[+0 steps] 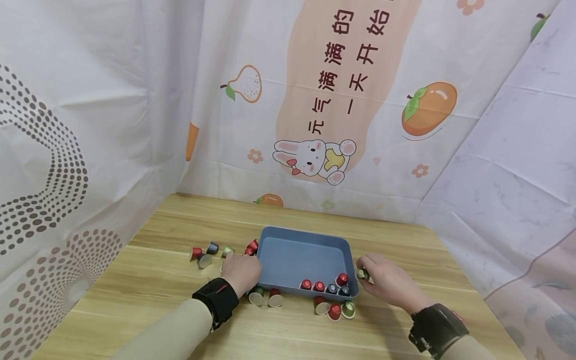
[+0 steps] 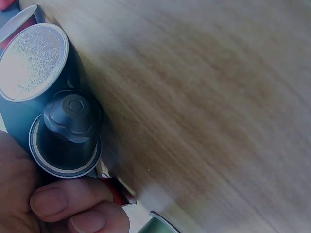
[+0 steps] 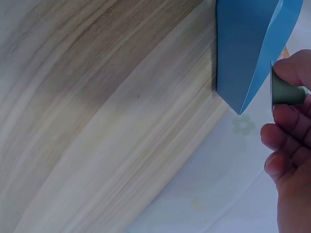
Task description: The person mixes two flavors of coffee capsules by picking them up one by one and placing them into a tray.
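Observation:
My right hand (image 1: 387,280) pinches a small green coffee capsule (image 3: 286,91) between thumb and fingers, just off the right wall of the blue tray (image 1: 299,257). At the tray's left wall is my left hand (image 1: 243,272), its last fingers (image 2: 73,199) curled toward the palm. A dark capsule (image 2: 73,116) stands right against those fingers, and a red capsule (image 2: 116,191) shows behind them. I cannot tell if the left hand holds one. Red capsules (image 1: 252,246) lie just beyond its fingertips. Inside the tray, red capsules (image 1: 318,286) and dark capsules (image 1: 332,289) stand along the front right.
In front of the tray lie a green capsule (image 1: 256,296), red capsules (image 1: 275,298) and another green capsule (image 1: 348,309). Farther left are a red capsule (image 1: 195,253), a grey-blue capsule (image 1: 213,247) and a light green capsule (image 1: 227,251). Printed curtains (image 1: 243,165) hang round the wooden table (image 1: 216,212).

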`<action>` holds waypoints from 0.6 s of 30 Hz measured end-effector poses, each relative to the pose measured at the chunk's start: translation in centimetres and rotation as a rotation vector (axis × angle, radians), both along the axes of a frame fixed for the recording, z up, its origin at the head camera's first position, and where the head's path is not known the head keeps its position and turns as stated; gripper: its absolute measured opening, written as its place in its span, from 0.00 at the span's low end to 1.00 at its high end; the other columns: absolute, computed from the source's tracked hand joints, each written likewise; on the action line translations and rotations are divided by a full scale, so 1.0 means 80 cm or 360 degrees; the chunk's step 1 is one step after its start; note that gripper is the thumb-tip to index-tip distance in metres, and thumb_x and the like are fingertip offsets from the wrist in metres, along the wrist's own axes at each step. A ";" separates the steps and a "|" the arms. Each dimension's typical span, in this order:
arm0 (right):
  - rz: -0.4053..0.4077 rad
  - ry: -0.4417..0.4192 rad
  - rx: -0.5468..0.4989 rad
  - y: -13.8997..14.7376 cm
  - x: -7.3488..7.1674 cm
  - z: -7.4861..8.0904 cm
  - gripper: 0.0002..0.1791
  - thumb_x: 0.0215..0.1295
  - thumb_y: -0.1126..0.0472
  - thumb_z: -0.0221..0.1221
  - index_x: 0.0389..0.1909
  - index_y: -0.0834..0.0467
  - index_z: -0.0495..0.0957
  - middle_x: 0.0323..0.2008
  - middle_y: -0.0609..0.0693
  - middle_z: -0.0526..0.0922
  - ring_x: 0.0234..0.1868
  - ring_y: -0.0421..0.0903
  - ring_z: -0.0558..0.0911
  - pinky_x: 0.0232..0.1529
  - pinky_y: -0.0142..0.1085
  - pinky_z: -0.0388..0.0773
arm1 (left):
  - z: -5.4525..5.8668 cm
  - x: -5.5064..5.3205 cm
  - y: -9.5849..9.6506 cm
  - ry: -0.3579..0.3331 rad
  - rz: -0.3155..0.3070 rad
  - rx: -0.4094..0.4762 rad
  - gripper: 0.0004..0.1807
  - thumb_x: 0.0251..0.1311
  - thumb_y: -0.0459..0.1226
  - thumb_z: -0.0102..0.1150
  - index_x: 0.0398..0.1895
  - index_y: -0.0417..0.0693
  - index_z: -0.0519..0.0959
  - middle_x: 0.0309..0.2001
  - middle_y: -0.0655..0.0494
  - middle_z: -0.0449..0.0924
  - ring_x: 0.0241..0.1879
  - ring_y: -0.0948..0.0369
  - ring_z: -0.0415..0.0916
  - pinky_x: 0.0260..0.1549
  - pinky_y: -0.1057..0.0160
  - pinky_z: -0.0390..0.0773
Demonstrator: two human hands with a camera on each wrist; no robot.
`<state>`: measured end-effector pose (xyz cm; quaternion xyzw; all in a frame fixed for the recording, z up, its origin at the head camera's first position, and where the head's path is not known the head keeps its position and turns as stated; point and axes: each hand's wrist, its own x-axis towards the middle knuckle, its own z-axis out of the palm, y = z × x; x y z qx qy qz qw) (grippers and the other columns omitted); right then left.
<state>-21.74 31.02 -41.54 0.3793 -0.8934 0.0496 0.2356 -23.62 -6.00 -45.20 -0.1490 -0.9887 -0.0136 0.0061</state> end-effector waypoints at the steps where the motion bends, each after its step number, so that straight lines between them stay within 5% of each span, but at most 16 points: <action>1: -0.0002 -0.0013 -0.0004 -0.001 0.000 0.001 0.23 0.41 0.69 0.76 0.37 0.55 0.76 0.32 0.41 0.75 0.32 0.36 0.72 0.30 0.35 0.74 | 0.000 0.000 0.000 0.0003 0.0000 0.0000 0.20 0.68 0.33 0.57 0.15 0.53 0.75 0.19 0.57 0.72 0.23 0.58 0.64 0.37 0.53 0.59; 18: -0.0112 -0.0208 0.0047 -0.010 0.000 0.006 0.20 0.49 0.66 0.76 0.40 0.55 0.77 0.33 0.41 0.78 0.32 0.36 0.76 0.32 0.35 0.78 | 0.004 0.001 0.001 -0.0032 0.0031 0.0016 0.19 0.68 0.33 0.57 0.16 0.53 0.76 0.19 0.57 0.74 0.24 0.58 0.67 0.39 0.52 0.62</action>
